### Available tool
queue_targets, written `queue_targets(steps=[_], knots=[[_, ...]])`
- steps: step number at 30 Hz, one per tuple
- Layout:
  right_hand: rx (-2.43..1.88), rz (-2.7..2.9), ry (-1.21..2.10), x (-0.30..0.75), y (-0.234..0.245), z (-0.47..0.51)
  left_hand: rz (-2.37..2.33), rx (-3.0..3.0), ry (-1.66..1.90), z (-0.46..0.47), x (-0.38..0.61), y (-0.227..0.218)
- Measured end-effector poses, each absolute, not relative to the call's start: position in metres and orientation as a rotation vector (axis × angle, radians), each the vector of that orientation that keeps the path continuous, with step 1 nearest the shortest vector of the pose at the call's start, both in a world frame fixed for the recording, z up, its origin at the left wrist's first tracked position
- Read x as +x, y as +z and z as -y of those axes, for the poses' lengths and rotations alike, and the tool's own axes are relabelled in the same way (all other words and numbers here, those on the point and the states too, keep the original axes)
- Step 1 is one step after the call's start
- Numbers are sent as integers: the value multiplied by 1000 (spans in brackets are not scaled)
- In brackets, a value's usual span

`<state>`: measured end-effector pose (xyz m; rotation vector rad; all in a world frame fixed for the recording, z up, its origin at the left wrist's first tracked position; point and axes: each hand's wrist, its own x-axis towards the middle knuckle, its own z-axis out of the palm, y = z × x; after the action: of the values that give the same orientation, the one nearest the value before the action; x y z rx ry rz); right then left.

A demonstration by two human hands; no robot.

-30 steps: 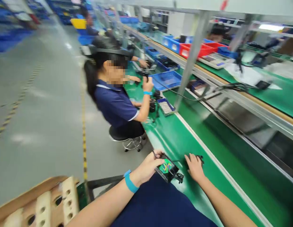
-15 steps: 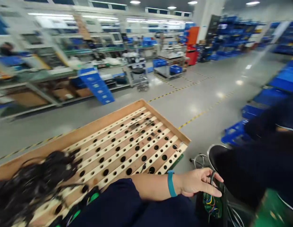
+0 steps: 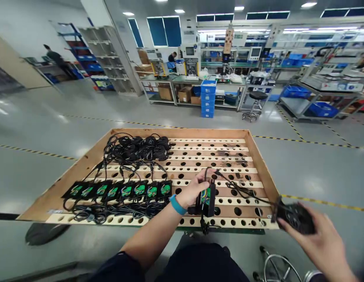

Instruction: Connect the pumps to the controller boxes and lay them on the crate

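Note:
My left hand (image 3: 196,190) grips a small black open unit with a green board and coloured wires (image 3: 208,197), held upright over the wooden tray (image 3: 260,164), right of a row of like units (image 3: 120,190). My right hand (image 3: 319,239) holds a black round part (image 3: 295,217) off the tray's right front corner. A black cable (image 3: 243,192) runs between the unit and that part. The tray's slats are full of holes. A heap of black round parts with cables (image 3: 143,147) lies at the tray's back left.
The tray stands on a grey factory floor marked with yellow-black tape (image 3: 317,139). Part of a stool (image 3: 276,268) shows at the lower right. Workbenches, stacked blue bins (image 3: 208,98), shelving (image 3: 111,58) and two distant people stand far behind.
My view has swung from the green conveyor bench round to the wooden tray. My left hand has carried the board unit over the tray, and my right hand has come along with the black round part.

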<state>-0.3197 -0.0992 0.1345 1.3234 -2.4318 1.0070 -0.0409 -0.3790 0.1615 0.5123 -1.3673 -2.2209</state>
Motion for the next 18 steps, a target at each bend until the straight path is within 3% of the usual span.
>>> queue_targets(steps=[4, 9, 14, 18], knots=[[1596, 2145, 1016, -348, 170, 241, 1259, 558, -2152, 397, -2, 143], [1549, 2138, 1208, -344, 186, 411, 1091, 667, -2209, 402, 26, 115], [1282, 2471, 1599, -297, 159, 545, 1075, 1127, -1939, 400, 34, 62], [1441, 2635, 1645, -248, 116, 609, 1136, 1357, -1753, 411, 40, 27]])
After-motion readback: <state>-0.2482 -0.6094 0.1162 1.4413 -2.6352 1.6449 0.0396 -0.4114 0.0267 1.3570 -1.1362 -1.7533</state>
